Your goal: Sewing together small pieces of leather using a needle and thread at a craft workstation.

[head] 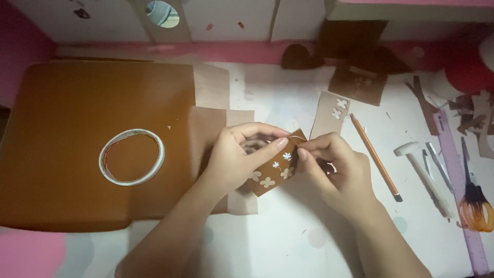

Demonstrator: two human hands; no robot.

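Observation:
My left hand (237, 157) pinches a small brown felt piece (274, 172) decorated with white flowers, thumb on its upper edge. My right hand (335, 170) meets it from the right, fingertips pinched at the piece's top corner, apparently on a fine thread or needle too thin to make out. Both hands hover over a white table (288, 231), above some tan felt strips (242, 198).
A large brown felt sheet (77, 139) with a tape ring (132, 156) on it lies left. A tan strip with white flowers (332, 110), a pencil (375, 157), a white hammer-like tool (424, 175), scissors (474, 203), a ruler (460, 190) and felt scraps (357, 82) lie right.

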